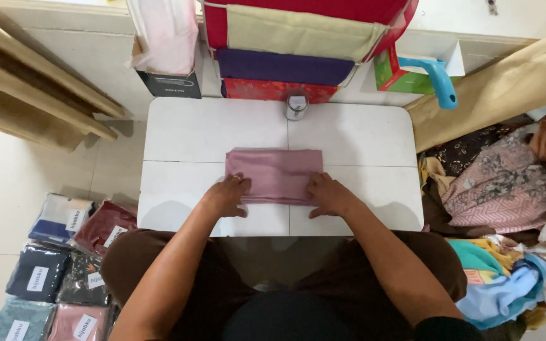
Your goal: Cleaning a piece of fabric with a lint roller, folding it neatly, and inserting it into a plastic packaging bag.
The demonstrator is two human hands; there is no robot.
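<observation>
A folded dusty-pink cloth lies flat in the middle of a small white table. My left hand rests on the cloth's near left corner, fingers curled over its edge. On the near right corner sits my right hand, fingers spread and pressing down. Both hands touch the cloth's front edge; neither lifts it.
A small metal can stands at the table's far edge. Behind it hang red, beige and purple fabrics. Packaged folded cloths lie on the floor at left. A heap of patterned fabrics lies at right, with a blue-handled tool above it.
</observation>
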